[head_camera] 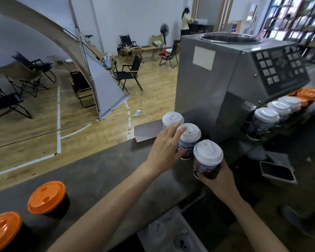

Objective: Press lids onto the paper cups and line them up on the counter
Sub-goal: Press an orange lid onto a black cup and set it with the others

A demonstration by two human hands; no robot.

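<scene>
Fingers [171, 130] of the left hand [164, 151] lie nearly straight and spread, their tips resting on the white lid of the middle cup [188, 140]; they do not curl round it. Right hand [220, 179] grips the near cup [206, 160] low on its wall, fingers wrapped round the base. This cup sits at 5 o'clock from the middle cup and just beside it, close to the inner edge of the counter [98, 170]; whether its base rests on the surface cannot be told, since the fingers hide it. The far cup [172, 119] stands at 11 o'clock, so the three form a diagonal row beside the steel machine [216, 79].

Orientation: the long axis of the near cup is close to vertical, lid uppermost and base down in the palm; the middle and far cups also stand upright.

Likely hazards: an off-centre push by the left fingertips could tip the middle cup toward 11 o'clock into the far cup; a hard squeeze on the paper wall could unseat the near cup's lid; set down too near the edge at 5 o'clock, that cup could fall off the counter
</scene>
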